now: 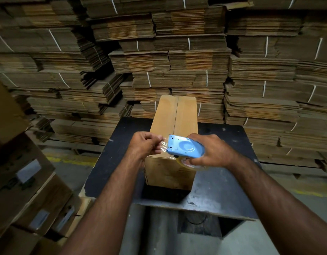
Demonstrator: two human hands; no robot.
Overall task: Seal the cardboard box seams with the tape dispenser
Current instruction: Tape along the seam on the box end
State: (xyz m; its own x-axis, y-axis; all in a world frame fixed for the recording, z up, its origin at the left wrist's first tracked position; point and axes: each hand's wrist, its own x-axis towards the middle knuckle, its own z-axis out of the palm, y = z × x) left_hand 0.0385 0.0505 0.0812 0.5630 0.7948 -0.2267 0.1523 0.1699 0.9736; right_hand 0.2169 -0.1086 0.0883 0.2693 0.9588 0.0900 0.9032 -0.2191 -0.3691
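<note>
A long brown cardboard box [174,116] lies on a black table [221,181], its top flaps closed with an open centre seam running away from me. My right hand [212,150] grips a blue tape dispenser [184,146] over the box's near end; a clear tape roll [188,162] shows beneath it. My left hand [145,144] pinches the loose end of clear tape [163,145] drawn from the dispenser's toothed edge.
Tall stacks of flat bundled cardboard [168,52] fill the background behind the table. Assembled boxes with labels [26,181] stand at the left. The table has a rectangular cut-out [162,196] at its near side. Grey floor with yellow lines lies below.
</note>
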